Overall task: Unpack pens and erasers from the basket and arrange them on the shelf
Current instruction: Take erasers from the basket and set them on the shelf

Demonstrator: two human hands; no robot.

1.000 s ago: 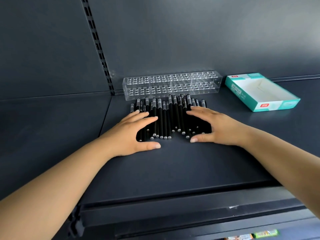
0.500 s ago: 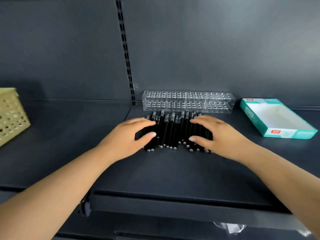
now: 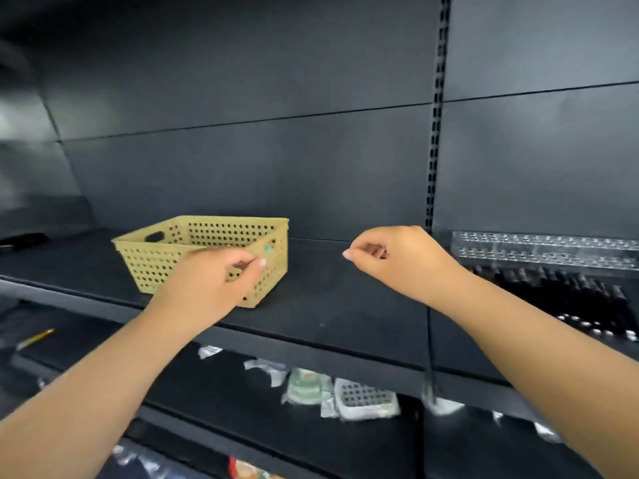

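A yellow perforated basket (image 3: pixel 155 264) stands on the dark shelf (image 3: pixel 328 305), left of centre; something teal shows through its right wall. My left hand (image 3: pixel 211 285) hovers in front of the basket's near right corner, its fingers loosely curled and holding nothing; whether it touches the basket I cannot tell. My right hand (image 3: pixel 397 261) hangs in the air over the bare shelf, also loosely curled and holding nothing. Several black pens (image 3: pixel 570 295) lie side by side at the far right, in front of a clear plastic pen holder (image 3: pixel 543 247).
A slotted metal upright (image 3: pixel 435 133) divides the back panel. On the lower shelf lie plastic-wrapped packets (image 3: pixel 363 399) and wrappers. A yellow pencil (image 3: pixel 34 338) lies at the lower left. A dark object (image 3: pixel 24 240) sits at the far left of the shelf.
Both hands have lifted off the row of pens and moved left toward the basket. The view has swung left, so the pens and holder now sit at the right edge.
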